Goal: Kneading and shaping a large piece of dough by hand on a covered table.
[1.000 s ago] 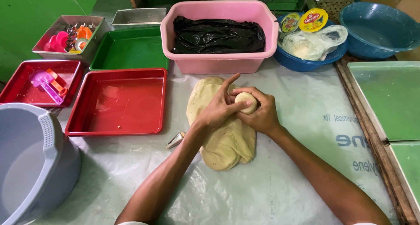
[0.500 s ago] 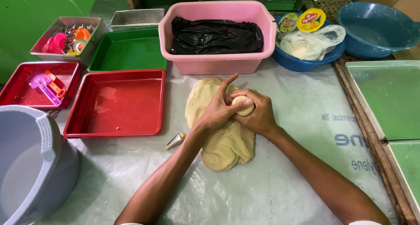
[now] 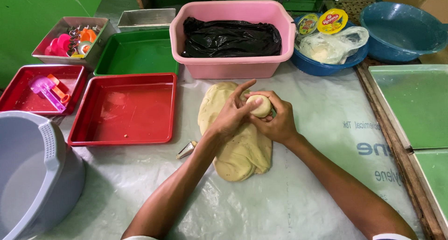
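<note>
Nearest the camera, two bare forearms reached up over the table, which was covered with a clear plastic sheet. To the near left of the dough slab sat a grey plastic basin, partly cut off by the edge of the view. The pale yellow slab lay flat on the sheet in the middle of the table, and a small metal cone rested just beside its left edge. Above the far half of the slab the two hands met around a small dough ball: the right hand was cupped beneath and around it with its fingers curled in, and the left hand pressed against its left side, thumb and fingers partly spread, the forefinger pointing up and away. The ball was gripped between both palms, lifted clear of the slab. Left of the slab stood a red square tray, and farther left a second red tray holding a purple and orange plastic tool. Right of the slab, pale green flat trays lined the table's edge. Beyond the slab stood a pink tub with a black plastic bag inside; to its left were a green tray and a metal tin of coloured cutters, and to its right a blue bowl with a clear bag and lidded tubs, then another blue basin.
</note>
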